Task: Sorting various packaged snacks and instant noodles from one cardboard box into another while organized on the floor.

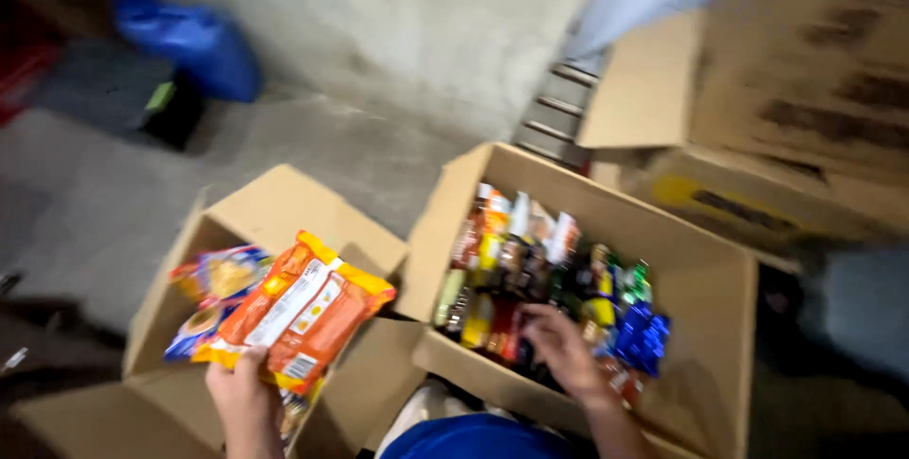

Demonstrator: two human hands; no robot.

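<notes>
Down at 6 o'clock, betw two open cardboard boxes on the concrete floor [379, 52], sorting is mid-step. Left hand [241, 393] is clamped on a stack of flat snack packets [289, 312], orange one on top w/ a white panel, blue and yellow ones fanned out behind at 9 o'clock. Stack is held up over the left box [275, 208], which looks mostly bare inside as far as can be seen. Right hand [559, 345] is down in the right box [705, 279], fingers curled among the upright bottles and packets [530, 270]; whether it's closed on one or just touching can't be told, too blurred. Blue packs [644, 336] sit just beside that hand at 3 o'clock.

Judging by this: step in hand is picking, i.e. collecting items in left hand while right hand digs for another. Next move prob needs right hand to get a firm pinch on one item, lift it straight up clear of its neighbours, w/out knocking the tight row. Left-hand grip needs to stay tight, stack is fanned and could slip.

More cartons [805, 71] at 1 o'clock, blue bag [199, 42] at 10 o'clock, well apart.
</notes>
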